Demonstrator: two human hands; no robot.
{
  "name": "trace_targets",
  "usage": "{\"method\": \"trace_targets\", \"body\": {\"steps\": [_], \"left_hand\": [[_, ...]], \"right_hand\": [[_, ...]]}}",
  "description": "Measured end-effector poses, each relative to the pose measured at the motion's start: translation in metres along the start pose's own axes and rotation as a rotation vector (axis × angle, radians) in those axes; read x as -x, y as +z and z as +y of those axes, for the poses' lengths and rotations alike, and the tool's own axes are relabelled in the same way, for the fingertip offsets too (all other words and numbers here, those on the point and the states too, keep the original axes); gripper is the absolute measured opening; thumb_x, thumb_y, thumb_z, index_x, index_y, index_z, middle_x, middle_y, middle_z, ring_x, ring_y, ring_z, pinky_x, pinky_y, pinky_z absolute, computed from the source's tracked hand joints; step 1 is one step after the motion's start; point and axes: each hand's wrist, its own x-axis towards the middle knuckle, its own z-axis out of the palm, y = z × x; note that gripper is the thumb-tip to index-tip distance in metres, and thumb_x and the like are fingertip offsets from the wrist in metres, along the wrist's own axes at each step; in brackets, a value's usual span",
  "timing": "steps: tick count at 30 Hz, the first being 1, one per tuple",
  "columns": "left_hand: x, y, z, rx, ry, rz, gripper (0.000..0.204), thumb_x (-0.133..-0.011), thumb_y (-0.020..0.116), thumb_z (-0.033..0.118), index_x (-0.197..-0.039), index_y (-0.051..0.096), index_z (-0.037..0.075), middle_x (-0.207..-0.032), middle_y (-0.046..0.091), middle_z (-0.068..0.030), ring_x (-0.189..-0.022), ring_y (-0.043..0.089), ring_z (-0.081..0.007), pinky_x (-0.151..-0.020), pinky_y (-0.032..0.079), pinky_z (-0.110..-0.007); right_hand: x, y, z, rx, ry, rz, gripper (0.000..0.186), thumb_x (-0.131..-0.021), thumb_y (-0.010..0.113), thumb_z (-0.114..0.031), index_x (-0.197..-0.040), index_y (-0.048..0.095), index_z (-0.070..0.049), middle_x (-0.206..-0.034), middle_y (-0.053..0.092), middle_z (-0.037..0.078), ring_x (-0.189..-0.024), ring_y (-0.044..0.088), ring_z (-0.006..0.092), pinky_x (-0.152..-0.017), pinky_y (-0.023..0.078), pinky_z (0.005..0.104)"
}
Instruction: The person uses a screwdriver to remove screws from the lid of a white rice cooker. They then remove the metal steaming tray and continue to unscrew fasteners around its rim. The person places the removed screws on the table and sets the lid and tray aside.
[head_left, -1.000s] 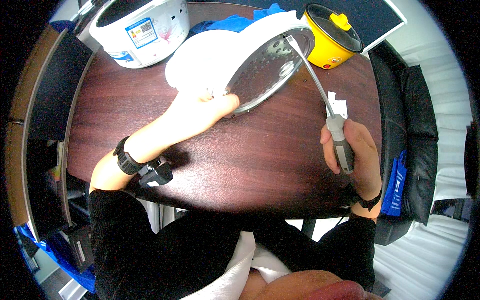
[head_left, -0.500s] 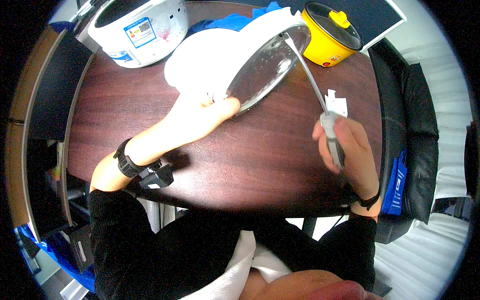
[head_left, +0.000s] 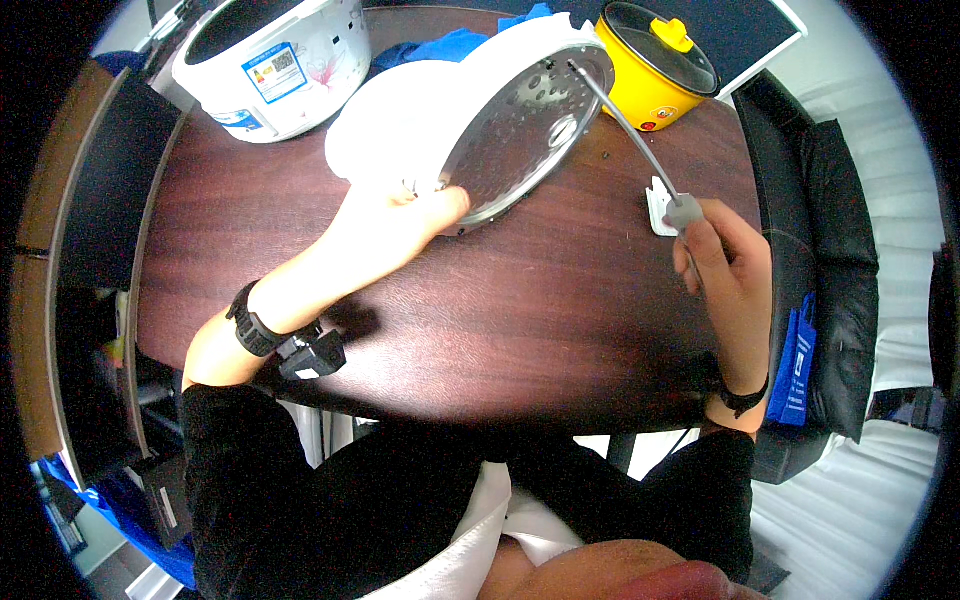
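Observation:
My left hand [head_left: 415, 212] grips the near rim of a round white rice cooker lid [head_left: 450, 110], tilted up so its metal inner side faces right. The thumb presses on that metal plate [head_left: 525, 135], which is dotted with dimples. In my right hand [head_left: 725, 250] is a screwdriver [head_left: 640, 145] with a grey handle and a long metal shaft. Its tip meets the upper edge of the lid's inner side; whether it sits in a screw is too small to tell. A small white plastic part [head_left: 660, 208] lies on the table beside the screwdriver handle.
The white rice cooker body [head_left: 310, 110] stands at the back left, a yellow pot [head_left: 640, 85] with a dark lid at the back right. Blue cloth [head_left: 440, 48] lies behind the lid. A black chair [head_left: 840, 280] with a blue bag [head_left: 795, 365] is right of the brown table [head_left: 480, 340].
My right hand has shifted right and slightly up and turned on the screwdriver handle, so the shaft leans more. The lid has moved slightly left, still in my left hand.

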Motion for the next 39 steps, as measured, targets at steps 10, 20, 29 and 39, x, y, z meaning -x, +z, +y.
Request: {"method": "trace_targets", "body": {"steps": [10,20,29,39], "left_hand": [[0.000,-0.005,-0.007,-0.021,-0.044,-0.017,0.013,-0.080,0.060,0.014,-0.085,0.058,0.002,-0.071,0.052,0.0020,-0.066,0.048,-0.0065,-0.059,0.041,-0.024],[0.001,-0.003,0.000,-0.014,-0.083,-0.034,0.033,-0.076,0.058,0.005,-0.108,0.050,0.001,-0.086,0.053,0.0022,-0.076,0.047,-0.0049,-0.065,0.041,-0.023],[0.001,-0.003,-0.002,0.004,-0.135,-0.074,0.045,-0.075,0.057,0.001,-0.118,0.046,0.002,-0.090,0.050,0.0038,-0.078,0.044,-0.0047,-0.068,0.039,-0.022],[0.004,0.000,0.001,-0.007,-0.088,-0.076,0.046,-0.076,0.053,-0.001,-0.121,0.046,0.001,-0.103,0.056,-0.0021,-0.089,0.051,-0.0088,-0.077,0.043,-0.026]], "right_hand": [[0.002,0.012,0.005,-0.511,0.217,-0.327,0.040,-0.096,0.035,-0.039,-0.089,0.054,-0.004,-0.053,0.050,0.001,-0.040,0.040,0.0057,-0.039,0.028,0.0188],[0.005,0.015,0.003,-0.553,0.233,-0.301,0.041,-0.096,0.033,-0.039,-0.087,0.053,-0.004,-0.051,0.049,0.002,-0.037,0.037,0.0055,-0.036,0.026,0.0190],[0.005,0.015,0.002,-0.544,0.252,-0.369,0.042,-0.096,0.033,-0.041,-0.086,0.052,-0.004,-0.051,0.048,0.001,-0.037,0.038,0.0056,-0.035,0.025,0.0193],[0.011,0.021,-0.007,-0.335,0.165,-0.301,0.035,-0.096,0.036,-0.032,-0.084,0.051,-0.003,-0.051,0.047,0.000,-0.040,0.040,0.0048,-0.039,0.030,0.0199]]}}
